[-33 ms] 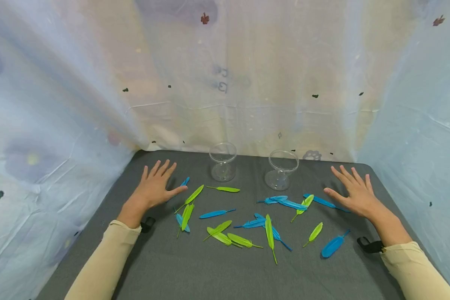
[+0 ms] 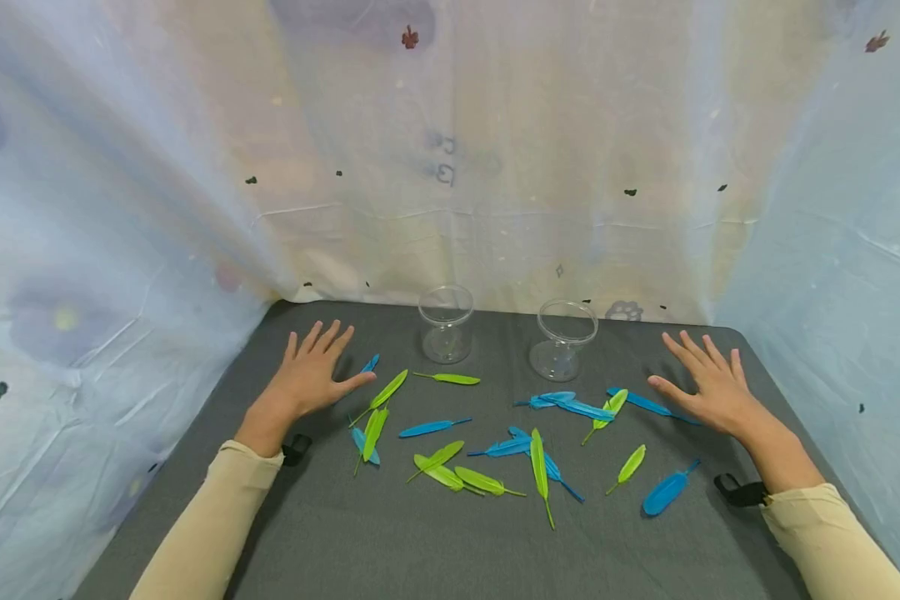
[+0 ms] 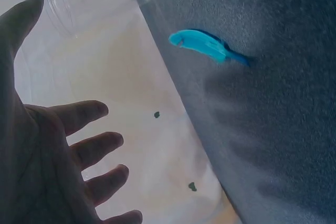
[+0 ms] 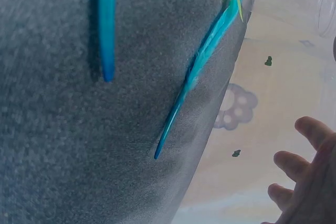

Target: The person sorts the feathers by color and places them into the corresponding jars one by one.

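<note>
Both hands are spread above a grey table and hold nothing. My left hand [image 2: 306, 379] is over the left side, its thumb beside a blue feather [image 3: 199, 43] and a green feather [image 2: 390, 388]. On the right, my right hand [image 2: 712, 387] hovers with fingers apart, its thumb near a long blue feather [image 4: 202, 61]. Between the hands, several green and blue feathers lie scattered, some crossing each other, such as a green feather [image 2: 539, 467] over blue ones. Toward the back stand two clear glass cups, a left cup [image 2: 446, 325] and a right cup [image 2: 562, 340].
The grey cloth-covered table [image 2: 420, 550] ends at a pale printed curtain [image 2: 495, 233] behind it, and more curtain hangs at both sides. A blue feather [image 2: 666, 493] lies near the right wrist's black strap [image 2: 741, 492]. Another black strap [image 2: 296, 450] is on the left wrist.
</note>
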Motion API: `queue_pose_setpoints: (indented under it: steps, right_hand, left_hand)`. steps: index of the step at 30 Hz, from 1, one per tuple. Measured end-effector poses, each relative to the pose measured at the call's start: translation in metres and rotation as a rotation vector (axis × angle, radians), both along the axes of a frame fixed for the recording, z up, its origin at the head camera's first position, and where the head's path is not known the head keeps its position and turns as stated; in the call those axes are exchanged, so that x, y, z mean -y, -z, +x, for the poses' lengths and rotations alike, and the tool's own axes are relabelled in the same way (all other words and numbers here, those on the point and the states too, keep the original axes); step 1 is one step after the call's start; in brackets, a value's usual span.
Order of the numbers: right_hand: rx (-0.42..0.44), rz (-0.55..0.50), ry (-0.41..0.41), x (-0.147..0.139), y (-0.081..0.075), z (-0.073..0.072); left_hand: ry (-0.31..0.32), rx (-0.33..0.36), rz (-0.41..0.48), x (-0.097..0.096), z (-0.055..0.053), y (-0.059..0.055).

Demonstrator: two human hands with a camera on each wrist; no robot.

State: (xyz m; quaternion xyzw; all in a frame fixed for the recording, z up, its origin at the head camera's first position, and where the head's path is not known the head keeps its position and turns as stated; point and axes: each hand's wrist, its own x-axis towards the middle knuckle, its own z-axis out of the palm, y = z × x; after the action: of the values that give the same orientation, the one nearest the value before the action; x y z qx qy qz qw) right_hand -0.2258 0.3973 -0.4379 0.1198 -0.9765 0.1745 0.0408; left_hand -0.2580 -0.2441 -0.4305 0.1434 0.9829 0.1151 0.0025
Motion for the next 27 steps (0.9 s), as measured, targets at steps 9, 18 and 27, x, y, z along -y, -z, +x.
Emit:
queue_pose_setpoints:
  steps: [9,18,27]
  right_hand:
    - [0.000,-0.022,-0.009,-0.003,0.003,0.004]
    - [0.039,-0.024,0.003,-0.003,0.011,0.006]
    - [0.076,-0.017,-0.004,-0.007,0.019,0.006]
  left_hand:
    - [0.013,-0.012,-0.006,-0.006,-0.006,-0.003]
    - [0.053,-0.025,-0.007,-0.024,-0.014,-0.004]
    - [0.084,-0.048,0.001,-0.044,-0.028,-0.010]
